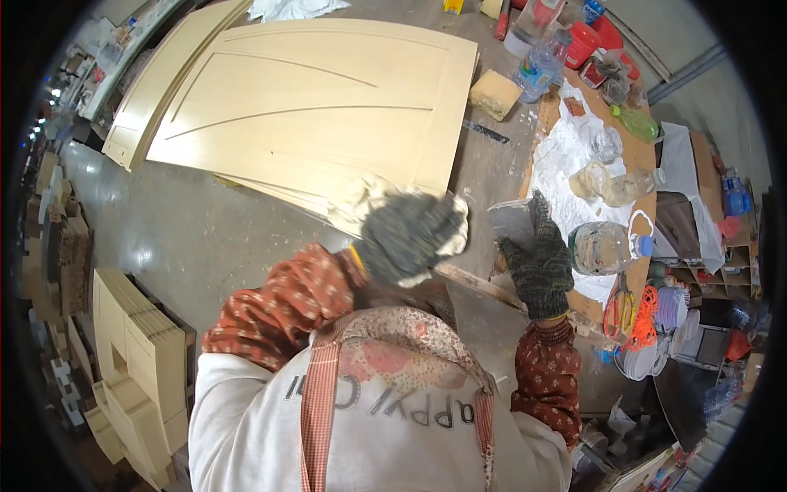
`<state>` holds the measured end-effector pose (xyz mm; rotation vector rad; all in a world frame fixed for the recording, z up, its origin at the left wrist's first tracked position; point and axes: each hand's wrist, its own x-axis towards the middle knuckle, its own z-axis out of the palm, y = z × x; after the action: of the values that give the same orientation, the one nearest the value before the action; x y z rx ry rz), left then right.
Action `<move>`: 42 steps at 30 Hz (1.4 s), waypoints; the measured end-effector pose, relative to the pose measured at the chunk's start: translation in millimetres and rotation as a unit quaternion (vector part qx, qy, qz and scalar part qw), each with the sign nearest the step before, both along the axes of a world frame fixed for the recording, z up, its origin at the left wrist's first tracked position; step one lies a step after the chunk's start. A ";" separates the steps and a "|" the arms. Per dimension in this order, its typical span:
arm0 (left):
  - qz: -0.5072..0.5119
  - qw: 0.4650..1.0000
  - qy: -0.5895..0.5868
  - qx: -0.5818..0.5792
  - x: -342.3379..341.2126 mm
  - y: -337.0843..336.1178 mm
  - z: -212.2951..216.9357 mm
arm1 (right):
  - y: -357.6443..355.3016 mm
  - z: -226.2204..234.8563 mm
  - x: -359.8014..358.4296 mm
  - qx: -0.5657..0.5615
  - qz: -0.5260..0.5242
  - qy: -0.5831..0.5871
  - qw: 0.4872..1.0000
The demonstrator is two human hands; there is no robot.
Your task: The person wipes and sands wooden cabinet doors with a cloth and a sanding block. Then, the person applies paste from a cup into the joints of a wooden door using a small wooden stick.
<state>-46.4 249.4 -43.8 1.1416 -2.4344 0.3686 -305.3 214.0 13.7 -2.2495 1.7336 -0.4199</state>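
two gloved hands: left hand (407, 236) fisted, grip holding a white rag (361, 201) at the near edge of one pale door panel (311, 107); right hand (537, 262) raised, grip wide, fingers spread.

A door panel (320, 107) lies flat across the workbench (492, 168), with a second panel (168, 78) beside it along its left edge. A sponge block (494, 94) sits just off the panel's right edge. Farther right, a board (635, 156) carries plastic bottles (602, 246) and jars. At the bench's near edge, the left hand (406, 238) rests by the panel's near corner, and the right hand (537, 262) lies beside the board.
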 end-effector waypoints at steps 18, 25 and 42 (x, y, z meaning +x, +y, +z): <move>0.350 0.925 -0.145 0.028 283.6 62.9 36.6 | -62.3 -23.4 -6.9 -0.167 0.083 -0.043 0.982; 0.509 0.714 -0.274 0.396 390.3 -9.0 125.4 | -90.4 -25.0 5.8 -0.178 0.081 -0.018 0.981; 0.145 0.944 -0.166 0.244 167.3 -299.9 149.1 | -147.4 37.4 -42.1 0.040 -0.154 0.220 0.962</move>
<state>120.8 -50.5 105.3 1.7872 -2.7399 0.0352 -347.4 66.6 51.1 -2.1298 2.2866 0.1072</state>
